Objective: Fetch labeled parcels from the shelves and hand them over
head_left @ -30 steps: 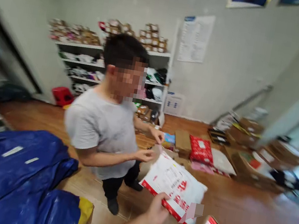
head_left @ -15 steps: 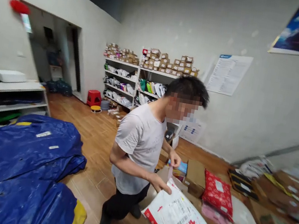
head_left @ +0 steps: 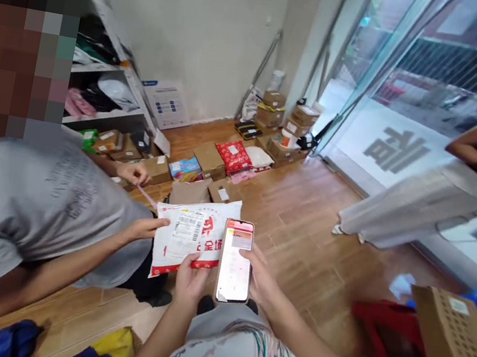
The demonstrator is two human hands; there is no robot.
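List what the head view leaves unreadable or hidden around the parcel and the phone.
- White parcel bag: label print too small; its right edge hidden behind the phone.
- Phone screen: text too small, glare.
- Right hand: fingers behind the phone.
- Left hand: fingertips under the bag.
- Co-worker's hand: covers the bag's left edge.

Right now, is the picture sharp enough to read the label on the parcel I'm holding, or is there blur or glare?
Head view: the white and red parcel in the left hand is fairly sharp, but its label print is too small to read. The phone in the right hand glows bright and washed out. The glass door is overexposed, and the edges are stretched and blurred.
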